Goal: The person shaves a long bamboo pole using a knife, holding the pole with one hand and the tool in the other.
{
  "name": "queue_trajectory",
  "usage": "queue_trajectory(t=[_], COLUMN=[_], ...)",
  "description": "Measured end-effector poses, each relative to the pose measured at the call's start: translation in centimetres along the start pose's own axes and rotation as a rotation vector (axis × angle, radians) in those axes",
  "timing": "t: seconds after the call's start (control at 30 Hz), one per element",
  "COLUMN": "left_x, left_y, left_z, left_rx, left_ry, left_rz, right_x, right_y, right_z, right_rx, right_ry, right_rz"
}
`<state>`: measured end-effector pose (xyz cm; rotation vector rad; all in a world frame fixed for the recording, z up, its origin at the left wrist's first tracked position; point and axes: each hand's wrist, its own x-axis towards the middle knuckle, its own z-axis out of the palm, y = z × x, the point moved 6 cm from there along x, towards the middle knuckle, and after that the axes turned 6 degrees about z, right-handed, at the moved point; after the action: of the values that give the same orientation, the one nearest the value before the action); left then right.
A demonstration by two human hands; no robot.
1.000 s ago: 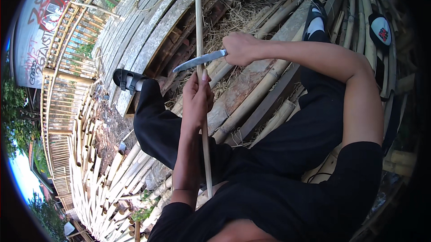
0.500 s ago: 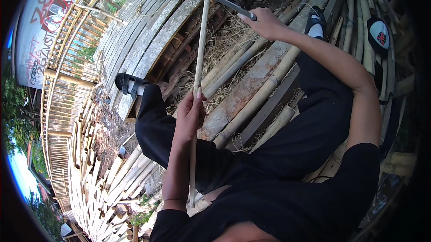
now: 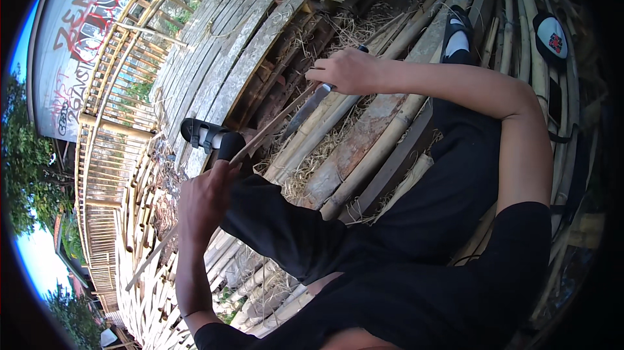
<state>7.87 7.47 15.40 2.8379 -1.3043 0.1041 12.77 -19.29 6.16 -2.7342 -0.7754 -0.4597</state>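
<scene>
L hand (image 3: 205, 204) out to the left, fist clenched round a long thin strip (image 3: 276, 120), its lower end poking out behind the wrist, down-left. R hand (image 3: 351, 72) up nr centre, closed on a knife (image 3: 307, 114): dark handle end pokes out up top, blade slants down-left below the fingers, nr the strip. Strip's upper end gets to the R fingertips; whether they pinch it or just touch, can't tell. So strip's stretched diag. btwn the two hands, above the L leg.

Both legs in black trousers (image 3: 416, 187), spread wide, black T-shirt (image 3: 422, 285) at the bottom. Btwn the legs: a pale bamboo pole (image 3: 374, 161), a grey board w/ reddish-brown patches (image 3: 351, 135), a dark beam (image 3: 398, 169), loose straw (image 3: 364, 22) farther up.

L sandal (image 3: 194, 132), black, beside a weathered slatted wooden platform (image 3: 218, 44); R sandal (image 3: 457, 22) up on the right. Far right, more poles & a rounded black-&-white item (image 3: 552, 37) w/ red mark. Down-left, big heap of cut bamboo (image 3: 133, 220); past it a curving bamboo fence (image 3: 123, 128), then a pale wall (image 3: 55, 83) w/ graffiti, trees (image 3: 26, 161) at the edge.
</scene>
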Motion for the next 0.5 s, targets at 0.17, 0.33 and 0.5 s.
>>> queue_trajectory(t=[0.17,0.33,0.5], left_x=[1.2,-1.6,4.8], left_y=[3.1,4.2,4.8], left_z=[-8.0,-11.2,0.3], left_rx=[0.591,0.292,-0.602], left_ry=[0.431,1.092,0.614], left_rz=[0.178,0.249,-0.106], right_x=[0.0,1.6,2.3], right_y=[-1.0,-0.5,0.9], right_z=[-2.1,-5.6,-7.1], right_rx=[0.172,0.369,0.796], right_ry=[0.145,0.289,0.247], right_rz=[0.0,0.07,0.363])
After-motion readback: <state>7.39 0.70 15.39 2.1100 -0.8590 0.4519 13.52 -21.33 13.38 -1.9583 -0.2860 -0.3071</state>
